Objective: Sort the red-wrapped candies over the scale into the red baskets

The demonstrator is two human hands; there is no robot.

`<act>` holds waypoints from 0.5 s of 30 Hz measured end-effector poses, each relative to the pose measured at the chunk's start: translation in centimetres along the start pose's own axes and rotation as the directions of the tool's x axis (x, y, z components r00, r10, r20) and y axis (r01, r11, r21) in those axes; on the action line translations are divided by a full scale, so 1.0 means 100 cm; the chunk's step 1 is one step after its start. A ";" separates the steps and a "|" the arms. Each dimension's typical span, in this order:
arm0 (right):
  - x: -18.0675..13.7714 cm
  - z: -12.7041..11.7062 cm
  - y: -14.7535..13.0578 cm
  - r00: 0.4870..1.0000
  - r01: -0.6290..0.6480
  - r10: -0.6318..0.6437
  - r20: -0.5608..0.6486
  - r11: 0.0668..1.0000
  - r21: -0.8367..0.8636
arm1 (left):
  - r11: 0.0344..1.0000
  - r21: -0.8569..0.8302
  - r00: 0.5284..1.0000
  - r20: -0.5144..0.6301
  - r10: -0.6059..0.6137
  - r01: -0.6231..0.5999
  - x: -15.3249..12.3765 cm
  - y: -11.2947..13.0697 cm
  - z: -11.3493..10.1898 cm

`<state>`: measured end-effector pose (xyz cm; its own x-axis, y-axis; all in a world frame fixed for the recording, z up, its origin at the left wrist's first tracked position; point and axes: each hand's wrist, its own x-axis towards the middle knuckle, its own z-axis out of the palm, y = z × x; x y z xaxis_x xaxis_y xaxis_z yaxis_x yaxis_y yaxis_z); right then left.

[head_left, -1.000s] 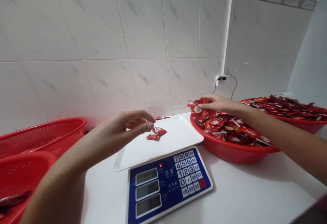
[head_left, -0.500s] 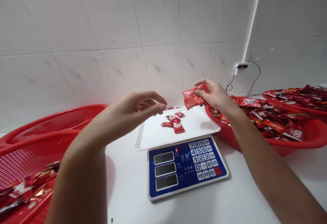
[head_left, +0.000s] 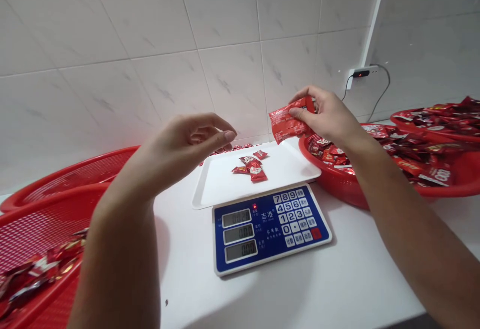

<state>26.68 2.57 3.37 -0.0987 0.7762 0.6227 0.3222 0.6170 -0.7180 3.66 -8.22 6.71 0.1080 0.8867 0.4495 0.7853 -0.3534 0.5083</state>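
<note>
My right hand (head_left: 322, 114) pinches a red packet (head_left: 288, 121) with printed writing, held in the air above the back right of the scale's white tray (head_left: 210, 184). My left hand (head_left: 198, 139) hovers over the tray's back left side, its fingers loosely curled and the thumb apart from them, holding nothing. On the tray lies a small group of red wrapped candies (head_left: 257, 171). The blue control panel (head_left: 277, 229) of the scale faces me, with three number displays on its left and keys on its right.
A red basket (head_left: 341, 186) heaped with red packets stands right of the scale, with another full basket (head_left: 442, 119) behind it. Red mesh baskets (head_left: 22, 229) stand at left, the nearer with wrapped pieces inside. A tiled wall with a socket (head_left: 363, 73) is behind.
My view has shifted, so both hands and the scale sit at new places in it. The right hand still holds the red packet. The scale's top reading looks different.
</note>
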 end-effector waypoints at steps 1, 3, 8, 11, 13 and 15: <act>-0.001 0.001 0.001 1.000 0.001 -0.001 -0.004 1.000 -0.014 | 1.000 0.001 1.000 0.012 -0.004 0.004 0.000 0.000 0.000; -0.003 0.005 0.001 1.000 -0.002 0.003 0.015 0.999 -0.054 | 1.000 0.006 1.000 0.025 -0.007 0.007 0.000 -0.001 -0.001; -0.010 0.007 -0.008 0.961 0.020 -0.009 0.275 0.999 -0.036 | 1.000 0.018 1.000 0.022 -0.010 0.010 -0.001 -0.002 -0.003; -0.012 -0.001 -0.018 0.970 0.058 -0.063 0.233 0.998 0.027 | 1.000 0.017 1.000 0.017 -0.020 0.020 -0.002 0.000 -0.004; -0.013 -0.011 -0.022 0.975 0.081 -0.085 0.207 0.996 0.027 | 1.000 0.017 1.000 0.018 -0.020 0.019 -0.002 0.001 -0.004; -0.015 -0.021 -0.026 0.976 0.103 -0.105 0.188 0.994 0.018 | 1.000 0.025 1.000 0.023 -0.017 0.016 -0.002 0.000 -0.004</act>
<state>27.95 -0.49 4.95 -0.3075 0.7177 0.6248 0.2934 0.6961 -0.6552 3.38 -8.54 6.95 0.1093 0.8992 0.4237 0.8018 -0.3317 0.4971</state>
